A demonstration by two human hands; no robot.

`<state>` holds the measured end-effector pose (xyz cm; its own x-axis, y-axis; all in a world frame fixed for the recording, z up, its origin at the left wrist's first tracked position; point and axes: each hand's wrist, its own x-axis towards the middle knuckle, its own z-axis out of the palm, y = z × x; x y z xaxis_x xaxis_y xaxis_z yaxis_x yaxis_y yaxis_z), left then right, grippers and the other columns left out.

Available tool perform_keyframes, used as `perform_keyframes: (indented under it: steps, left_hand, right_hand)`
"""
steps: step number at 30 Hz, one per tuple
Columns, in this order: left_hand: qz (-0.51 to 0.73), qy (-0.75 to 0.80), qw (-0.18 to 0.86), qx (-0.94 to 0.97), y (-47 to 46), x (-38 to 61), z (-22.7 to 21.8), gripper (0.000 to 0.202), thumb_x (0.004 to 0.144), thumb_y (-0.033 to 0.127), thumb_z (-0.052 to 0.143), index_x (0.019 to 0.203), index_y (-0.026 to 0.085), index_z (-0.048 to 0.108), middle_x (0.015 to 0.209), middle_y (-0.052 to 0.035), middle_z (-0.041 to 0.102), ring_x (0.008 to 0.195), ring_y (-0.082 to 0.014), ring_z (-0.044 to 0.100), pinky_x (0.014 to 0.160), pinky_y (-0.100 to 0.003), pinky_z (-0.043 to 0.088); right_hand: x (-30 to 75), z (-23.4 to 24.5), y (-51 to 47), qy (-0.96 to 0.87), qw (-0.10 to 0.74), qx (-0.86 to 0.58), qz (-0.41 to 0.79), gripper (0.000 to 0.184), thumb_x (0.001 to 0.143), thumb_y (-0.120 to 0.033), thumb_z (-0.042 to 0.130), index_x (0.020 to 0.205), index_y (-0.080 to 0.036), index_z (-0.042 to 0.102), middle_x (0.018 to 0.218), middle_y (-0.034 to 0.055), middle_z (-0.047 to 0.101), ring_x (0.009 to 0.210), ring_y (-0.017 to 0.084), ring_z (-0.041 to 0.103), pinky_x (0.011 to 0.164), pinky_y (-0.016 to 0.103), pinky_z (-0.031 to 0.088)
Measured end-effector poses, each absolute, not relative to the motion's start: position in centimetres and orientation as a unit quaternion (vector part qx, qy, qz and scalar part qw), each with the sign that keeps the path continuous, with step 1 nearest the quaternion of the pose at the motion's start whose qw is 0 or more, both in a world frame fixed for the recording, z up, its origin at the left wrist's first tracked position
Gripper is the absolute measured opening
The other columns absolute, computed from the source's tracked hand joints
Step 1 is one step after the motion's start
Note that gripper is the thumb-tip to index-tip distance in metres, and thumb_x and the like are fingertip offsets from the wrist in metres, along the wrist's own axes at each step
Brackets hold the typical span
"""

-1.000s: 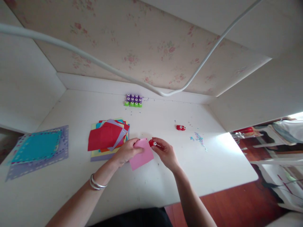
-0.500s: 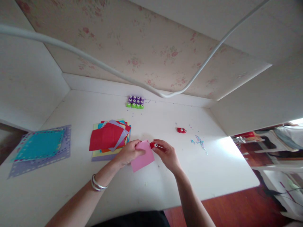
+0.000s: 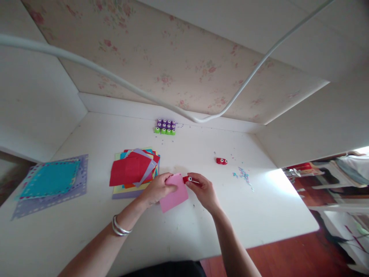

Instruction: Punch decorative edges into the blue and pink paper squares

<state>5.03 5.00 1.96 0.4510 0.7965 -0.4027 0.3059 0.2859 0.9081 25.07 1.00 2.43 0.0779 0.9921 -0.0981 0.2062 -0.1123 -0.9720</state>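
Head cam, L to R: 2 paper piles [image 3: 52,179]; L hand [image 3: 157,190] pinching 1 pink sheet [image 3: 176,199], thumb on top; 12 punches [image 3: 164,125] behind (8 purple, 4 green); 1 red punch [image 3: 186,179] at sheet's R edge, btwn R hand [image 3: 205,191]'s closed thumb & fingertips; 2 other red punches [image 3: 219,161] far R.

The left forearm [image 3: 98,246] slants forward and rightward above the worktop [image 3: 253,219], and the left wrist [image 3: 143,202] is nearly straight. The right forearm [image 3: 235,244] crosses the near edge and leans leftward. Thus both hands meet closely, without touching each other, between near edge and back edge. The left hand [image 3: 157,190] grips with bent fingers, its thumb [image 3: 172,188] stretched to the right. The right hand [image 3: 205,192] makes a pinch, the fingertips directed leftward.
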Motion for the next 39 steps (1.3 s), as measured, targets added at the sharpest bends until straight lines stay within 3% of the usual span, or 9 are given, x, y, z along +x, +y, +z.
perform_keyframes:
  steps: [18,27,33,36,39]
  left_hand:
    - [0.199,0.471,0.576,0.638,5.0,5.3,2.0,0.021,0.074,0.027,0.058,0.093,0.018,0.062,0.082,-0.0008,0.067,0.071,-0.0179,0.063,0.056,-0.023,0.042]
    - [0.205,0.478,0.474,0.71,3.8,6.6,0.8,0.039,0.079,0.021,0.059,0.119,0.021,0.057,0.11,-0.0081,0.067,0.1,-0.0259,0.064,0.087,-0.033,0.045]
    - [0.246,0.478,0.215,0.815,1.6,7.1,1.0,0.058,0.087,0.038,0.059,0.138,0.016,0.041,0.128,-0.0167,0.052,0.119,-0.0318,0.049,0.099,-0.047,0.041]
    - [0.247,0.463,0.164,0.836,0.5,6.4,2.1,0.051,0.09,0.04,0.055,0.135,0.018,0.048,0.135,-0.0156,0.049,0.127,-0.0338,0.042,0.107,-0.053,0.032]
    - [0.231,0.425,0.164,0.86,-0.4,5.2,2.5,0.033,0.094,0.034,0.049,0.122,0.021,0.06,0.133,-0.0108,0.055,0.129,-0.0292,0.043,0.114,-0.052,0.023]
  right_hand:
    - [24.9,2.1,0.9,-0.548,0.411,-0.59,0.429,0.023,0.079,-0.031,0.07,0.099,-0.021,0.073,0.108,0.0075,0.068,0.089,0.019,0.068,0.084,0.035,0.058]
    - [25.5,2.1,0.3,-0.626,0.347,-0.594,0.367,0.021,0.083,-0.03,0.065,0.101,-0.023,0.074,0.11,0.008,0.069,0.087,0.021,0.067,0.076,0.035,0.058]
    - [25.9,2.0,-0.2,-0.645,0.323,-0.599,0.348,0.026,0.082,-0.032,0.067,0.107,-0.028,0.073,0.112,0.0055,0.071,0.098,0.025,0.066,0.091,0.042,0.054]
    - [26.1,2.1,-0.2,-0.651,0.32,-0.6,0.337,0.025,0.085,-0.035,0.065,0.107,-0.029,0.074,0.112,0.0039,0.071,0.105,0.025,0.065,0.097,0.043,0.051]
    - [26.3,2.1,-0.1,-0.649,0.319,-0.605,0.334,0.023,0.088,-0.037,0.06,0.106,-0.03,0.074,0.111,0.0022,0.072,0.108,0.025,0.064,0.099,0.042,0.049]
